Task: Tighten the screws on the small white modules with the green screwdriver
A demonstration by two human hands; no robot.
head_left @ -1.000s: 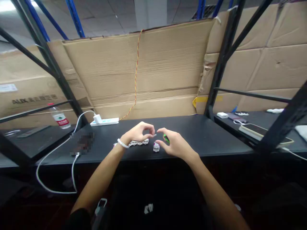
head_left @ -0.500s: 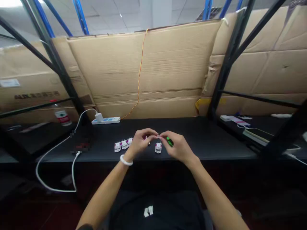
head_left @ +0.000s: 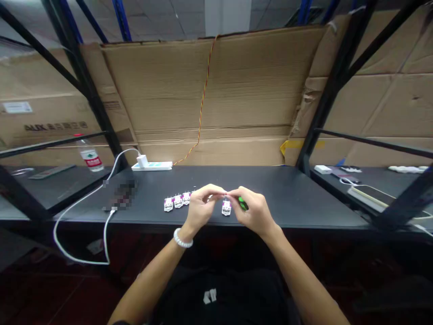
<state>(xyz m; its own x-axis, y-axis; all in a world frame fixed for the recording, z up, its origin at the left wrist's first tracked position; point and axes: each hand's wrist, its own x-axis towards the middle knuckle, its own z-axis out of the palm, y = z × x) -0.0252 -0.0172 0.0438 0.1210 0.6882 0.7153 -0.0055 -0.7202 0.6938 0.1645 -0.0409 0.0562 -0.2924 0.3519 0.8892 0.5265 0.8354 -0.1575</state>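
Observation:
My left hand (head_left: pixel 202 208), a white beaded bracelet (head_left: pixel 183 239) at its wrist, is closed with thumb and forefinger pinched. My right hand (head_left: pixel 253 208) pinches from the other side, the fingertips of both hands meeting over the table. Whatever tiny piece sits between them is too small to make out. Across my right palm lies a green and black handle-like tool (head_left: pixel 242 204), gripped by the curled fingers. Just below the fingertips one small white and purple part (head_left: pixel 226 207) rests on the table. Several similar parts (head_left: pixel 177 201) stand in a row left of my left hand, which partly hides the row.
A black table (head_left: pixel 277 194) backs onto a cardboard wall (head_left: pixel 250 99). A power strip (head_left: pixel 152 166) with a white plug and cable lies at the back left. Dark rack posts (head_left: pixel 321 113) rise on both sides. A water bottle (head_left: pixel 92 158) stands left, and a phone-like device (head_left: pixel 375 194) lies right.
The view has shifted slightly, so the scene sits a little further right. Both hands keep their pinch at the same place above the lone part.

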